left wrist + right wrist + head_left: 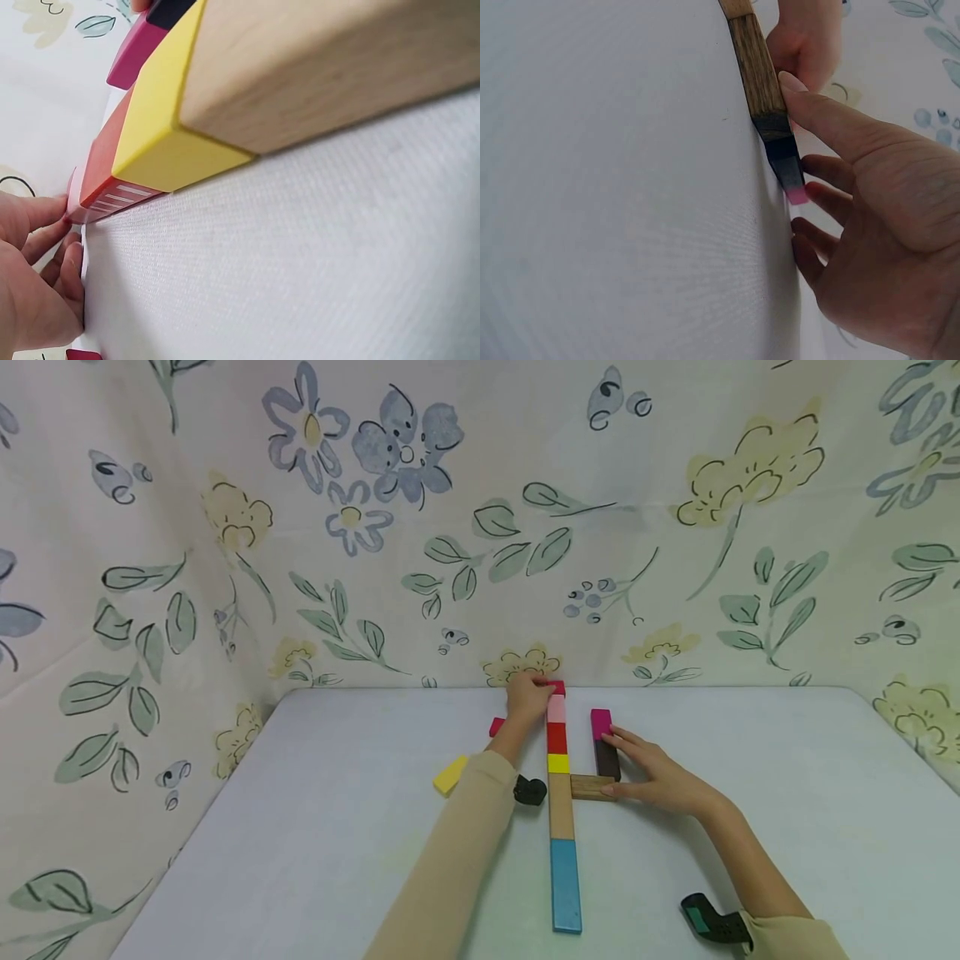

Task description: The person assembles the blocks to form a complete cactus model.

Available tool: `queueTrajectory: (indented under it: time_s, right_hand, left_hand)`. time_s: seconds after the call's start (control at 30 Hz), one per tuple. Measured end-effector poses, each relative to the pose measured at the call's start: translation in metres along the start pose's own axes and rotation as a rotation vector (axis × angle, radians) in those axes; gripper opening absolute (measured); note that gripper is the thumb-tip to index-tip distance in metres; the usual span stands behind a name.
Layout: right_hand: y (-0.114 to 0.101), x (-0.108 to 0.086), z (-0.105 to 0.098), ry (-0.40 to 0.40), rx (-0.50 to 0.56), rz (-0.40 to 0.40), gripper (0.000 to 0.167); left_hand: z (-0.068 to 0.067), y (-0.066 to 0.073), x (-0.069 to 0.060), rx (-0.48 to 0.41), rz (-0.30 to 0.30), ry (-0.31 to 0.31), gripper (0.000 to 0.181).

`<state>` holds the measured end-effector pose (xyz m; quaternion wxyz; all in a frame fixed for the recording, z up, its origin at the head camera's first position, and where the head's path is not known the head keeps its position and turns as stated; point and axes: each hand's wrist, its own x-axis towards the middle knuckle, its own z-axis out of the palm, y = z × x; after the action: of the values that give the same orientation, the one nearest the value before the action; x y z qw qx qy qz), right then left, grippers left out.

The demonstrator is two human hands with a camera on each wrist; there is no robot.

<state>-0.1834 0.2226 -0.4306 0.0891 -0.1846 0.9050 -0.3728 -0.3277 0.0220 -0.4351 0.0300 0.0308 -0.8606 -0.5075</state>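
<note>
A straight column of blocks runs away from me: blue [566, 885], tan wood [561, 806], yellow [558, 763], red [557, 737], pink [556, 708] and, at the far end, a crimson block [557, 687]. My left hand [527, 697] pinches that crimson block at its left side; its fingertips are partly hidden. A brown wooden block [588, 787] juts right from the column, and a black block [607, 760] and a magenta block [601, 724] extend away from its outer end. Beside these, my right hand [660, 777] has its fingers spread, the thumb touching the brown block.
Left of the column lie a loose yellow block [450, 775] and another crimson block [496, 727], partly behind the left forearm. Black devices sit on the left wrist [530, 791] and right wrist [716, 920]. A floral cloth [480, 527] hangs behind the white table [300, 827].
</note>
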Motion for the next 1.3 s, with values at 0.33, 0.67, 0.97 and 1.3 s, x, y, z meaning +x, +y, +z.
queueTrajectory:
  time_s: [0.33, 0.67, 0.97, 1.3]
  right_hand:
    - [0.001, 0.000, 0.000, 0.001, 0.001, -0.003, 0.087]
    - [0.002, -0.001, 0.000, 0.001, -0.010, -0.010, 0.086]
    - [0.001, -0.001, -0.001, 0.004, -0.011, -0.020, 0.087]
    - [0.002, 0.000, 0.000, 0.004, -0.008, -0.014, 0.088]
  left_hand:
    - [-0.003, 0.001, -0.006, -0.046, -0.035, -0.009, 0.022]
    - [-0.004, 0.000, -0.008, -0.022, -0.028, -0.009, 0.024]
    - [-0.007, 0.000, -0.007, -0.054, -0.031, -0.019, 0.022]
    - [-0.023, 0.003, -0.014, -0.076, -0.026, -0.063, 0.026]
